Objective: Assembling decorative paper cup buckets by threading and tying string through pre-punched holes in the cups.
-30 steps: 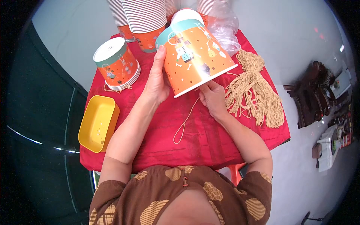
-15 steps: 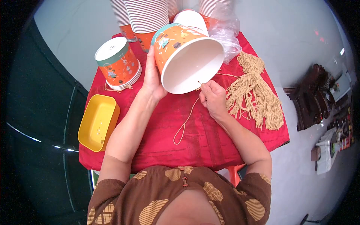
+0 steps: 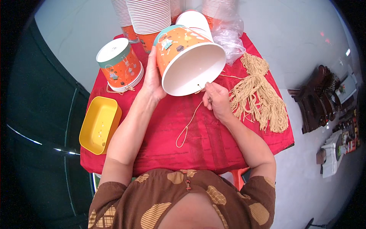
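Tilted with its white mouth toward me, an orange paper bucket [image 3: 176, 47] with a teal base band is held above the table. My left hand [image 3: 154, 78] grips it along its left side, thumb up the wall. At the lower right of the rim, my right hand [image 3: 216, 98] pinches a tan cord [image 3: 193, 116], whose loop hangs down below it. A small dark hole shows in the bucket wall beside those fingertips. Whether the cord passes through the hole is too small to tell.
Upside-down finished-looking buckets [image 3: 121, 66] stand left on the red tablecloth [image 3: 171, 141], above a yellow tub [image 3: 114, 122] holding small bits. Tall bucket stacks [image 3: 148, 17] rise behind. A bundle of tan cords [image 3: 259, 91] lies right, near a clear plastic bag [image 3: 228, 42].
The bucket has shifted slightly left and tipped a little. My right fingertips now sit slightly farther from the hole.
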Action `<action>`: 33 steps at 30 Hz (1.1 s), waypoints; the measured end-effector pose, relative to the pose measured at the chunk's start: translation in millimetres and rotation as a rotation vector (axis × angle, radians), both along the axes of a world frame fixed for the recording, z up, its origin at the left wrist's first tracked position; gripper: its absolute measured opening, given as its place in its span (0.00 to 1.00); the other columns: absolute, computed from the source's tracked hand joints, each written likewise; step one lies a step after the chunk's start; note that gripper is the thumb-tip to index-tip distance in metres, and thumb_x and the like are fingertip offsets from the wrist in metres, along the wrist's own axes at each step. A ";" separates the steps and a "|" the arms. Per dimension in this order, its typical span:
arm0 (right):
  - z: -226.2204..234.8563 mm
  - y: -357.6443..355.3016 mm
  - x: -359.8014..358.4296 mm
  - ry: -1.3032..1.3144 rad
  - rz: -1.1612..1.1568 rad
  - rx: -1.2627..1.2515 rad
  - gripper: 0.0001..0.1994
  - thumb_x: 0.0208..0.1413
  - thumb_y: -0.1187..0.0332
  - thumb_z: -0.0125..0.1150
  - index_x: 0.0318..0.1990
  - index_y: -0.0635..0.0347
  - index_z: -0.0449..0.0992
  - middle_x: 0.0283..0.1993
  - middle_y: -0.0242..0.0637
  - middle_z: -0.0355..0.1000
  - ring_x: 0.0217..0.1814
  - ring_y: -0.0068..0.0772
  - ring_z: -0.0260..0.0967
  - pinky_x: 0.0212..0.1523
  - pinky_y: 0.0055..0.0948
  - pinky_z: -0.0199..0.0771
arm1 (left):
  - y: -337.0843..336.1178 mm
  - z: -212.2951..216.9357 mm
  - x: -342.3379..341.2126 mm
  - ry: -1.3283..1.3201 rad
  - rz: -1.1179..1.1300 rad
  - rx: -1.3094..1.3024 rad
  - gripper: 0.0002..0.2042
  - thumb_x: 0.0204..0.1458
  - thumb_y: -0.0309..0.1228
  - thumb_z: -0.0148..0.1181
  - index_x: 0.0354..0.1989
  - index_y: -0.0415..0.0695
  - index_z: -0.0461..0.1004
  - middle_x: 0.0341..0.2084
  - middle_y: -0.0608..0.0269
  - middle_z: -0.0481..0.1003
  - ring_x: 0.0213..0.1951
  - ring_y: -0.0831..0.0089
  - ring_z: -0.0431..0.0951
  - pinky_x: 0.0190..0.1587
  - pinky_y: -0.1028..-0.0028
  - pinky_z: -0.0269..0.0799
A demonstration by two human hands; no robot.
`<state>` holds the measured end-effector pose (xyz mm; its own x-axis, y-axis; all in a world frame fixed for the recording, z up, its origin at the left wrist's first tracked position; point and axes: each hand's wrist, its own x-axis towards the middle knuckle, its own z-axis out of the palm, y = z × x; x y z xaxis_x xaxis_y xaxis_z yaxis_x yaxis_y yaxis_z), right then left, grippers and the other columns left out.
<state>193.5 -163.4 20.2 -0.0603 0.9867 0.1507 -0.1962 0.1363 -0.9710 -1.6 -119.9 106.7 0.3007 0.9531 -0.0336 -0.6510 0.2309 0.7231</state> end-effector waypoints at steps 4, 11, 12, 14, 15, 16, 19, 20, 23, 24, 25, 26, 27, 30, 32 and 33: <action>1.6 -3.0 -3.9 -0.011 -0.003 -0.028 0.13 0.64 0.61 0.54 0.33 0.63 0.74 0.13 0.30 0.64 0.10 0.17 0.52 0.12 0.17 0.48 | -5.6 5.9 3.9 0.086 0.013 0.014 0.41 0.56 0.68 0.36 0.64 0.44 0.59 0.57 0.53 0.69 0.57 0.63 0.71 0.58 0.61 0.69; 3.3 -4.7 -6.6 0.163 0.008 -0.052 0.13 0.63 0.63 0.55 0.30 0.62 0.73 0.13 0.29 0.62 0.10 0.16 0.50 0.11 0.17 0.47 | 0.6 -12.2 -0.8 0.240 -0.018 -0.073 0.42 0.58 0.65 0.30 0.58 0.33 0.64 0.52 0.48 0.72 0.54 0.60 0.74 0.56 0.60 0.69; 3.9 -4.9 -5.8 0.175 -0.008 -0.047 0.13 0.63 0.63 0.56 0.30 0.62 0.73 0.13 0.29 0.62 0.10 0.16 0.50 0.11 0.18 0.47 | 1.7 -15.5 1.8 0.383 0.019 -0.018 0.32 0.60 0.54 0.34 0.54 0.35 0.68 0.46 0.50 0.75 0.47 0.60 0.77 0.49 0.62 0.72; 4.2 -4.7 -3.6 0.179 -0.018 -0.024 0.13 0.63 0.63 0.56 0.30 0.63 0.73 0.13 0.30 0.62 0.10 0.16 0.50 0.11 0.18 0.47 | 3.6 -17.6 0.2 0.731 0.043 0.108 0.17 0.59 0.33 0.42 0.43 0.35 0.76 0.29 0.51 0.79 0.33 0.61 0.81 0.36 0.65 0.77; 4.7 -4.8 -3.3 0.184 -0.024 -0.001 0.13 0.63 0.63 0.56 0.30 0.63 0.73 0.13 0.30 0.62 0.10 0.16 0.50 0.11 0.18 0.47 | 6.2 -21.1 -3.6 0.733 0.042 0.111 0.17 0.59 0.33 0.42 0.43 0.35 0.76 0.29 0.51 0.79 0.33 0.61 0.81 0.36 0.65 0.77; 5.8 -5.1 -5.0 0.186 -0.019 0.001 0.13 0.63 0.63 0.56 0.30 0.63 0.73 0.13 0.30 0.62 0.10 0.16 0.50 0.11 0.18 0.47 | 9.5 -26.9 -12.5 1.056 0.057 0.329 0.15 0.57 0.31 0.44 0.39 0.33 0.77 0.27 0.47 0.79 0.33 0.59 0.81 0.37 0.63 0.76; 6.8 -5.9 -8.3 0.189 -0.003 0.019 0.13 0.63 0.63 0.56 0.30 0.63 0.73 0.13 0.30 0.62 0.10 0.16 0.49 0.11 0.18 0.47 | -5.1 -6.2 -34.9 1.783 0.056 0.759 0.12 0.51 0.29 0.51 0.30 0.30 0.76 0.27 0.36 0.76 0.34 0.47 0.79 0.40 0.57 0.74; 5.6 -5.6 -6.9 0.188 0.014 0.029 0.13 0.63 0.63 0.55 0.30 0.63 0.74 0.13 0.30 0.62 0.10 0.16 0.50 0.11 0.18 0.47 | -20.3 19.6 -36.2 1.902 -0.030 0.774 0.12 0.50 0.29 0.51 0.28 0.30 0.76 0.28 0.36 0.75 0.35 0.45 0.78 0.40 0.55 0.73; 3.1 -6.6 -0.4 0.175 0.038 0.024 0.13 0.63 0.64 0.55 0.30 0.63 0.74 0.12 0.29 0.62 0.10 0.16 0.50 0.11 0.18 0.47 | -63.6 70.5 -34.8 1.904 -0.045 0.917 0.12 0.50 0.31 0.58 0.22 0.33 0.75 0.20 0.41 0.73 0.28 0.49 0.77 0.32 0.57 0.71; 3.5 -6.9 -1.3 0.165 0.070 0.012 0.13 0.63 0.64 0.55 0.30 0.63 0.74 0.12 0.29 0.63 0.10 0.16 0.50 0.11 0.18 0.47 | -75.1 80.2 -37.4 1.810 -0.084 0.948 0.12 0.49 0.31 0.60 0.21 0.33 0.75 0.18 0.43 0.73 0.26 0.51 0.77 0.31 0.59 0.71; 4.2 -8.0 -4.0 0.167 0.075 0.008 0.13 0.63 0.64 0.55 0.30 0.63 0.74 0.12 0.29 0.63 0.10 0.16 0.50 0.11 0.18 0.47 | -86.5 87.3 -41.0 1.719 -0.118 0.971 0.12 0.49 0.31 0.61 0.20 0.34 0.74 0.16 0.45 0.72 0.24 0.53 0.76 0.29 0.61 0.70; 4.9 -9.2 -6.2 0.142 0.105 -0.008 0.13 0.63 0.64 0.55 0.29 0.63 0.74 0.13 0.29 0.63 0.10 0.16 0.52 0.11 0.18 0.48 | -95.1 91.5 -42.4 1.552 -0.184 0.996 0.10 0.50 0.28 0.61 0.21 0.35 0.74 0.17 0.48 0.73 0.24 0.55 0.76 0.29 0.63 0.70; 5.7 -10.9 -9.9 0.114 0.141 -0.025 0.13 0.63 0.64 0.54 0.29 0.63 0.74 0.13 0.28 0.64 0.11 0.15 0.54 0.11 0.18 0.49 | -96.6 89.6 -41.9 1.394 -0.243 1.069 0.08 0.50 0.27 0.61 0.23 0.35 0.74 0.19 0.49 0.73 0.24 0.55 0.76 0.29 0.63 0.70; 7.4 -14.6 -18.2 0.137 0.161 -0.052 0.13 0.62 0.64 0.54 0.29 0.62 0.74 0.13 0.28 0.64 0.10 0.15 0.53 0.11 0.18 0.48 | -81.5 65.6 -33.8 1.158 -0.342 1.188 0.05 0.49 0.26 0.60 0.30 0.36 0.73 0.26 0.49 0.75 0.30 0.54 0.77 0.33 0.63 0.71; 3.8 -13.1 -17.3 0.139 0.164 -0.073 0.13 0.62 0.65 0.54 0.29 0.63 0.74 0.12 0.28 0.64 0.10 0.15 0.53 0.11 0.18 0.48 | -68.3 49.0 -22.7 1.360 -0.255 1.286 0.06 0.48 0.23 0.61 0.31 0.37 0.71 0.29 0.52 0.74 0.34 0.57 0.76 0.38 0.63 0.71; 2.6 -12.5 -16.0 0.144 0.166 -0.091 0.13 0.62 0.65 0.54 0.29 0.63 0.74 0.12 0.28 0.64 0.10 0.16 0.53 0.11 0.18 0.48 | -61.7 37.8 -17.4 1.478 -0.199 1.290 0.09 0.44 0.24 0.63 0.31 0.37 0.69 0.31 0.51 0.72 0.38 0.53 0.74 0.42 0.61 0.70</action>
